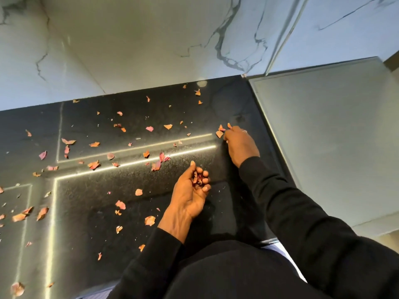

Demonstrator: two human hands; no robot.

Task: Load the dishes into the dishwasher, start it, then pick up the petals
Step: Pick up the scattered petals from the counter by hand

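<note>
Pinching a loose petal (219,134), the right hand (240,145) touches the counter (90,212); the left hand (191,196) cups gathered petals (198,179).

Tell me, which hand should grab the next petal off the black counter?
The right hand. Its fingertips are already down at loose petals on the black countertop. The left hand is cupped around gathered petals, so it is probably best kept as the bowl.

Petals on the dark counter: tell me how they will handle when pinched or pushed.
Probably very light: the petals lie thin and scattered. Likely dry and brittle: edges look curled, shrivelled. The left hand cups several, so they should bunch easily.
</note>
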